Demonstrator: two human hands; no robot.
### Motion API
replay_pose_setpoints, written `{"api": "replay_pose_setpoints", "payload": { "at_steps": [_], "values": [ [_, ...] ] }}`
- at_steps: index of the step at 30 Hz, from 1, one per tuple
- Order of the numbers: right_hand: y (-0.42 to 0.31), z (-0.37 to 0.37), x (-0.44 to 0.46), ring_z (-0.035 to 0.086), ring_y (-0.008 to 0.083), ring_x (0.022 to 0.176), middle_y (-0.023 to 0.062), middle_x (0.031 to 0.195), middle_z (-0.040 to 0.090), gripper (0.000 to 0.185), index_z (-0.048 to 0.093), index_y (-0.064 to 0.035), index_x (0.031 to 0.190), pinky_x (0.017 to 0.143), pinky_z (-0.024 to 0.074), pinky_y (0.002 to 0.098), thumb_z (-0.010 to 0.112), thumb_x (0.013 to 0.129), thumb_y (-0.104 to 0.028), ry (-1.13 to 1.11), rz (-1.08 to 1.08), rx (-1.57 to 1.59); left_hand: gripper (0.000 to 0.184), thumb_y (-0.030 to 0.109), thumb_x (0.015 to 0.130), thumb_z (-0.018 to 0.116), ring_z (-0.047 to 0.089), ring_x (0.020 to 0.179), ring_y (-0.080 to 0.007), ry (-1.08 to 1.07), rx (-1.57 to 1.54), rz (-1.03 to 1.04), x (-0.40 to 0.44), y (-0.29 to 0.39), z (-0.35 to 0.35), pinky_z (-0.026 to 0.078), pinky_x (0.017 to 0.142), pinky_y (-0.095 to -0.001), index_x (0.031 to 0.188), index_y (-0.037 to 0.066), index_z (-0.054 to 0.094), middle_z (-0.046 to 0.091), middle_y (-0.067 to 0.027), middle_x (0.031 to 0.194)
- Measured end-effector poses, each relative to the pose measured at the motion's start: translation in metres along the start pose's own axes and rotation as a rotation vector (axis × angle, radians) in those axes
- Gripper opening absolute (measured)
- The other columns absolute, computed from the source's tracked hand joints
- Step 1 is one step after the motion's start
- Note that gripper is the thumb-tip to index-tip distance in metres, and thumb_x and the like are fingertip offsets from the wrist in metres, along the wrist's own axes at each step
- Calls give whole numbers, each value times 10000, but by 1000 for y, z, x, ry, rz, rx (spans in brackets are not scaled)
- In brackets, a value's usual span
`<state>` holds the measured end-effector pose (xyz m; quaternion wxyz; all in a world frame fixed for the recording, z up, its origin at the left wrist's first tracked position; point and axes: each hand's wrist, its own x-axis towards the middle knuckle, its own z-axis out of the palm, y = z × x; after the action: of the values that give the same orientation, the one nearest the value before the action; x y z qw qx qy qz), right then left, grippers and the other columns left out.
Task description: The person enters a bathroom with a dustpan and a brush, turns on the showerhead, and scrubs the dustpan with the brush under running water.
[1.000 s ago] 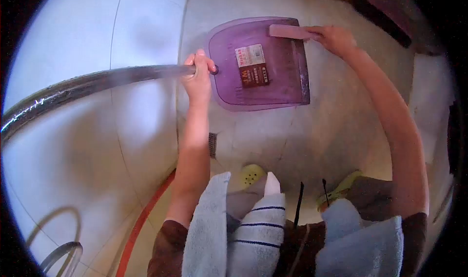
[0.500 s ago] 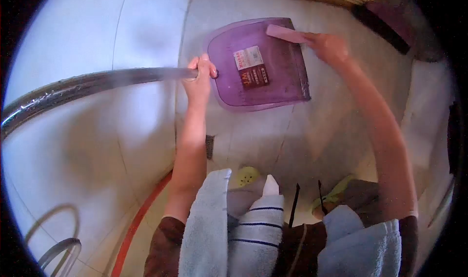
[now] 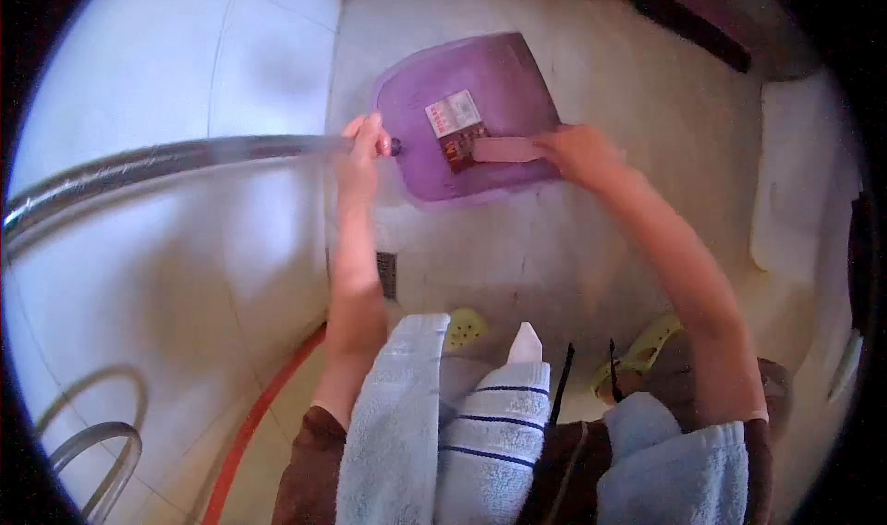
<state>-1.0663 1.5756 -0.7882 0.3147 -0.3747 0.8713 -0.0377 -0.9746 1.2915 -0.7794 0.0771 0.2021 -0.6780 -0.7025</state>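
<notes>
A translucent purple dustpan (image 3: pixel 425 77) with a label (image 3: pixel 455 114) hangs tilted above the floor. My left hand (image 3: pixel 365 146) is wrapped round its long metallic handle (image 3: pixel 212 156), close to where the handle joins the pan. With my right hand (image 3: pixel 582 156) I hold a flat pale pink piece (image 3: pixel 508 149) by its end, at the pan's open edge. The pink piece lies over the lower part of the label. Whether it touches the pan I cannot tell.
A drain grate (image 3: pixel 387 276) is in the floor, with a red hose (image 3: pixel 268 400) along the wall at lower left. A metal tube (image 3: pixel 106 433) curves at bottom left. A dark-bristled broom head (image 3: pixel 693 28) lies upper right. Towels (image 3: pixel 499 423) hang before my body.
My right hand has moved down and left, bringing the pink piece from the pan's upper corner to the label. The dustpan has tilted round and shifted slightly left with my left hand.
</notes>
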Motion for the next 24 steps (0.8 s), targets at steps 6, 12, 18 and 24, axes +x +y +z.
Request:
{"api": "replay_pose_setpoints", "payload": {
  "at_steps": [6,12,18,24],
  "values": [
    [63,-44,7,586,329,855,124,982,600,331,533,-214,1160,722,482,421,494,832,-194,126,-47,149,235,198,833,544,458,655,-155,-36,33,-50,60,31,-20,379,697,-281,678,22,524,518,-79,675],
    [90,-19,31,582,295,825,108,913,618,324,558,-249,1138,695,467,391,552,813,-255,176,162,109,229,96,818,585,509,1000,-198,321,533,60,73,4,8,394,878,-350,1002,-30,531,566,-112,996],
    [84,5,43,592,300,824,112,922,623,319,548,-269,1148,685,475,399,523,831,-293,121,215,-35,450,157,830,514,430,1116,-391,-275,920,320,39,-86,91,327,962,-414,1198,-76,401,440,-266,1204],
    [93,77,45,594,299,848,93,951,622,319,544,-281,1151,693,479,399,522,834,-302,189,201,94,617,335,843,455,210,1264,-398,43,1268,172,84,-213,129,183,1032,-474,1242,-118,322,255,-283,1340]
  ]
}}
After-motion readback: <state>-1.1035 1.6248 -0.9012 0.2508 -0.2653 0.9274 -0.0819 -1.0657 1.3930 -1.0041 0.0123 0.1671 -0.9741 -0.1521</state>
